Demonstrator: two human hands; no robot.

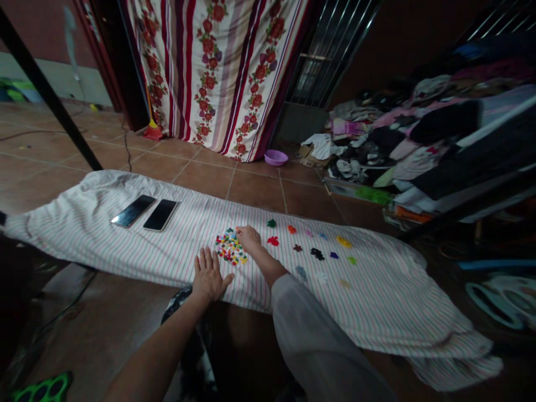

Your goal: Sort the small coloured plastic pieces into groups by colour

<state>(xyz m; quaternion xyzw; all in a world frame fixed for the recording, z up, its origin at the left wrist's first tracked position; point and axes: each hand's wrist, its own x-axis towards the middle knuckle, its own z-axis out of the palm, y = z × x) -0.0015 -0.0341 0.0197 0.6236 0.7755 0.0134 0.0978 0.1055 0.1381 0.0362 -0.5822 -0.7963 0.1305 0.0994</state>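
A mixed pile of small coloured pieces [229,249] lies on a striped cloth [192,218]. My left hand [208,274] rests flat on the cloth at the pile's near left side, fingers spread, holding nothing. Over the pile's right edge is my right hand [249,239], its fingers pinched together; whatever is between the fingertips is too small to make out. To the right, pieces sit in little groups by colour, among them a dark green group [272,223], a red group [273,240], a black group [317,254] and a yellow group [344,242].
Two phones [161,215] lie on the cloth at the left. Beyond it, a floral curtain [218,78] hangs over a tiled floor, with a purple basin [276,158] and a red broom [153,132] nearby. Heaped clothes [402,134] fill the right background.
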